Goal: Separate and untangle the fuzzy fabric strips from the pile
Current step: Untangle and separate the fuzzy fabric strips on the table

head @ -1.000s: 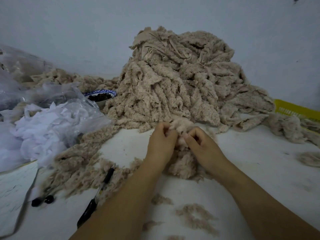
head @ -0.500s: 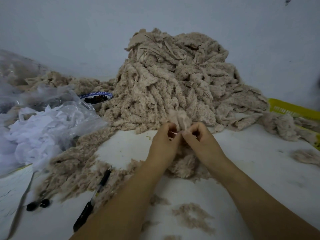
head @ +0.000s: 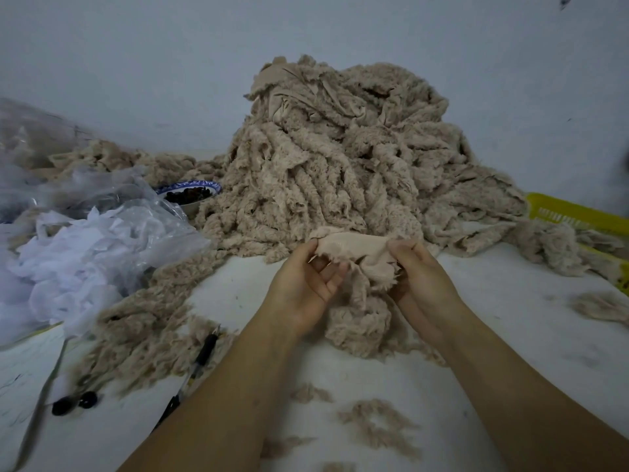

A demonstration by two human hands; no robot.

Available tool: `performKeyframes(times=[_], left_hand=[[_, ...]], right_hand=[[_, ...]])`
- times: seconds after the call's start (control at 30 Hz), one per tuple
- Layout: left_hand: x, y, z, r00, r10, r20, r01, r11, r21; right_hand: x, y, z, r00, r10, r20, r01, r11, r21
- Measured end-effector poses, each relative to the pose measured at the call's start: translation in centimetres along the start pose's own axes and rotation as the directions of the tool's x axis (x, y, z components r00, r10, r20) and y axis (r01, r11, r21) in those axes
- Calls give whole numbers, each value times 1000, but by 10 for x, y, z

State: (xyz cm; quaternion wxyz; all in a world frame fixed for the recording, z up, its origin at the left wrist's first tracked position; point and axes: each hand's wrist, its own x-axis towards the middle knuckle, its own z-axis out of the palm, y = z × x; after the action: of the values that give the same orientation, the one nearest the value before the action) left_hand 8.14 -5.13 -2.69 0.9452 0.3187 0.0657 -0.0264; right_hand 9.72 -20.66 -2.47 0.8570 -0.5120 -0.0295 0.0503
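Observation:
A tall pile of beige fuzzy fabric strips [head: 343, 158] rises at the back of the white table [head: 493, 321]. In front of it I hold one strip [head: 354, 248] stretched sideways, its smooth backing facing me. My left hand [head: 303, 287] pinches the strip's left end between thumb and fingers. My right hand [head: 418, 277] grips the right end. The rest of that strip hangs down into a fuzzy clump [head: 360, 325] on the table between my wrists.
A spread of loose strips [head: 136, 321] lies left of my arm, with a black pen [head: 200, 356] on it. Clear plastic bags of white scraps [head: 78, 253] sit at the left, beside a blue-rimmed bowl [head: 190, 192]. A yellow basket [head: 575, 212] stands at right. Fluff tufts [head: 377, 427] dot the table.
My hands were close together on a bunched bit of strip. They have moved apart, and the strip is now spread flat between them with its backing showing.

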Motion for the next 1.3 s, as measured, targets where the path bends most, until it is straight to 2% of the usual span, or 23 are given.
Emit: performKeyframes(times=[0.07, 0.1, 0.17, 0.2, 0.23, 0.27, 0.3, 0.33, 0.4, 0.43, 0.5, 0.57, 0.63, 0.7, 0.77, 0.8, 0.9, 1.0, 1.1, 1.13, 1.2, 1.3], left_hand=[[-1, -4, 2, 999, 29, 29, -35, 968, 247], [-3, -8, 3, 997, 34, 62, -57, 907, 418], [-7, -16, 4, 990, 18, 142, -117, 671, 732], [-8, -20, 3, 988, 15, 154, -137, 547, 826], [-8, -21, 1, 989, 26, 144, -140, 463, 875], [-7, -21, -1, 992, 45, 117, -125, 439, 890], [-7, -20, -1, 995, 56, 79, -96, 484, 870], [-8, -16, -1, 998, 54, 34, -60, 605, 794], [-9, -9, 2, 1000, 11, 4, -12, 857, 516], [-7, -6, 3, 1000, 13, 11, -16, 922, 387], [-4, -1, 4, 998, 69, -7, -66, 982, 178], [-3, 4, 4, 991, 126, -49, -126, 992, 10], [-2, 7, 5, 987, 146, -69, -152, 984, -90], [-2, 9, 5, 987, 135, -85, -146, 980, -136], [-3, 10, 5, 989, 121, -90, -135, 975, -178], [-3, 11, 5, 989, 117, -92, -134, 969, -208], [-5, 15, 2, 987, 130, -93, -151, 950, -272], [-8, 14, 3, 988, 135, -73, -150, 946, -286], [-6, 13, 4, 988, 138, -66, -152, 934, -322], [-6, 12, 3, 989, 138, -59, -149, 936, -319], [-6, 9, 4, 992, 126, -18, -126, 953, -274], [-8, 6, 6, 993, 101, 56, -85, 966, -243]], right_hand=[[1, -1, 1, 1000, -8, 3, 8, 999, 49], [1, -3, 1, 1000, -8, 9, 7, 997, 81], [2, -5, 0, 1000, -11, 11, 10, 992, 124], [3, -6, 0, 1000, -19, 5, 18, 991, 135], [3, -7, -1, 999, -31, -7, 32, 990, 138], [3, -8, -2, 998, -51, -20, 53, 990, 129], [3, -9, -3, 997, -72, -27, 75, 989, 131], [4, -9, -5, 996, -90, -28, 93, 987, 133], [5, -6, -9, 994, -109, -9, 109, 990, 93], [6, -4, -10, 994, -113, 1, 113, 993, 38], [3, 3, -9, 988, -141, 62, 148, 979, -137], [-3, 9, -4, 963, -175, 206, 244, 888, -389], [-9, 17, 4, 937, -128, 324, 301, 764, -571], [-7, 27, 6, 927, -113, 359, 350, 610, -711], [-4, 28, 4, 922, -188, 339, 387, 486, -784], [-3, 26, 0, 927, -224, 301, 374, 486, -790], [0, 14, -10, 967, -216, 135, 250, 699, -670], [0, 10, -7, 974, -186, 128, 226, 807, -546], [-8, 5, 4, 971, -148, 186, 202, 925, -320], [-9, 6, 4, 959, -153, 237, 228, 914, -335], [-14, 11, 6, 934, -109, 342, 276, 825, -493], [-12, 23, 5, 915, -132, 380, 379, 597, -707]])
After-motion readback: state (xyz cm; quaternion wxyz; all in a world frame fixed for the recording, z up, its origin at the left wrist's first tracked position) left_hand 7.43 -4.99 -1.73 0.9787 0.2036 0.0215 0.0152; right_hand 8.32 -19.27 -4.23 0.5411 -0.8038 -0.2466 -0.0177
